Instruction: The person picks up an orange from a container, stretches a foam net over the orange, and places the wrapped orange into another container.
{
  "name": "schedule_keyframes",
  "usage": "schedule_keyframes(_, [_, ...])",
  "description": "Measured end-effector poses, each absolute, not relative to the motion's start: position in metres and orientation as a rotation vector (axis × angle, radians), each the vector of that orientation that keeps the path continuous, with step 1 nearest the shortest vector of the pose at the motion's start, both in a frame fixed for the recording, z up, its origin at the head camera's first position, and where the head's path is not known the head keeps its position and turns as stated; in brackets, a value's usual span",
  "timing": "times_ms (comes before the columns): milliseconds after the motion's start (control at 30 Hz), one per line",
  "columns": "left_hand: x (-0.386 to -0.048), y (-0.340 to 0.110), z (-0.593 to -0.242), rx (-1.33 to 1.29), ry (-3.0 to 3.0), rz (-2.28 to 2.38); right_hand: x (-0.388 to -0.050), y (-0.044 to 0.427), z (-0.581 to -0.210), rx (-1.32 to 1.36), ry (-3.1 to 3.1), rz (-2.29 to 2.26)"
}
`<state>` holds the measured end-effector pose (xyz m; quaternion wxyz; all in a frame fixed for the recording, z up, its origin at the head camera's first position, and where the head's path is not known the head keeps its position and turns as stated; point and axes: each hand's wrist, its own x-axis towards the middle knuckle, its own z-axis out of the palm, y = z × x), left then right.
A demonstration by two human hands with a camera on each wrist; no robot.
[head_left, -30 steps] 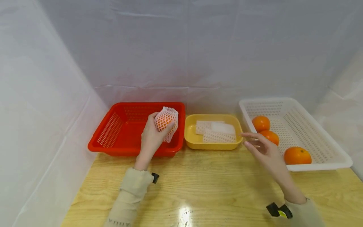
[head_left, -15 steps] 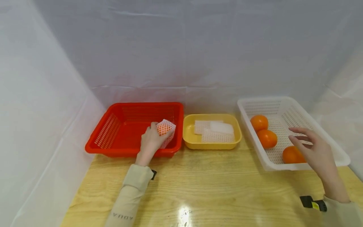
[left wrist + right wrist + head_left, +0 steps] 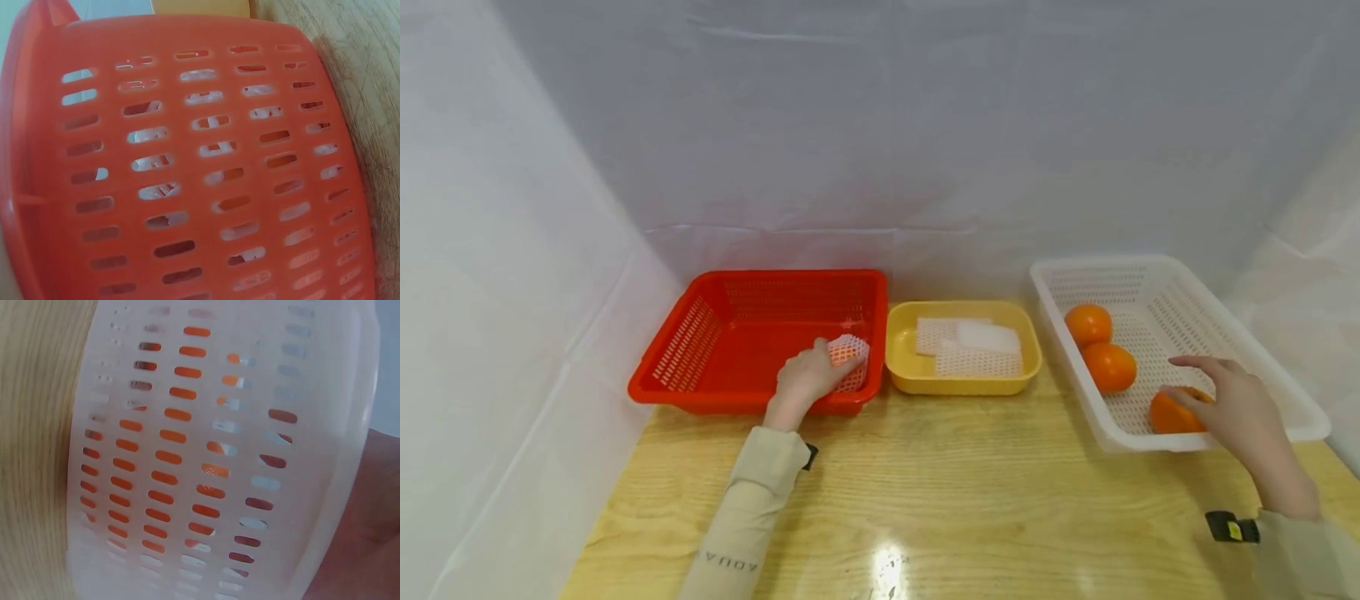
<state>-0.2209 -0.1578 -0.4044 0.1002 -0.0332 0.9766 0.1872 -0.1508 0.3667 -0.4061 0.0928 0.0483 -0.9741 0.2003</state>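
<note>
My left hand [image 3: 807, 379] is down inside the red basket [image 3: 752, 400], gripping an orange in a white foam net [image 3: 850, 357] near the basket's right wall. In the left wrist view the basket's slotted wall [image 3: 206, 37] hides most of the hand; bits of white net and orange show through the slots. My right hand [image 3: 1247, 408] reaches over the front of the white basket [image 3: 1292, 392], thumb and fingers spread around a bare orange [image 3: 1172, 414]. Through the white wall [image 3: 337, 394] in the right wrist view, that orange [image 3: 164, 477] appears as strips.
Between the baskets stands a yellow tray [image 3: 902, 379] with several flat white foam nets [image 3: 977, 358]. Two more oranges, one behind [image 3: 1088, 325] and one nearer [image 3: 1109, 367], lie along the white basket's left side. A wooden table [image 3: 955, 492] carries everything; white sheeting [image 3: 887, 125] rises behind.
The left hand has lowered the netted orange into the red basket. My right hand has moved right, from beside the yellow tray to the front orange in the white basket, then lowered slightly.
</note>
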Motion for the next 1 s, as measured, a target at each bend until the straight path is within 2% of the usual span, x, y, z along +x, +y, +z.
schedule_keyframes(467, [-0.219,-0.157,-0.405,-0.080,2.981,0.703,-0.164,0.380,-0.399,0.147,-3.288,0.463])
schedule_keyframes(1000, [-0.219,-0.159,-0.406,-0.030,3.011,0.769,-0.171,0.378,-0.399,0.103,-3.337,0.500])
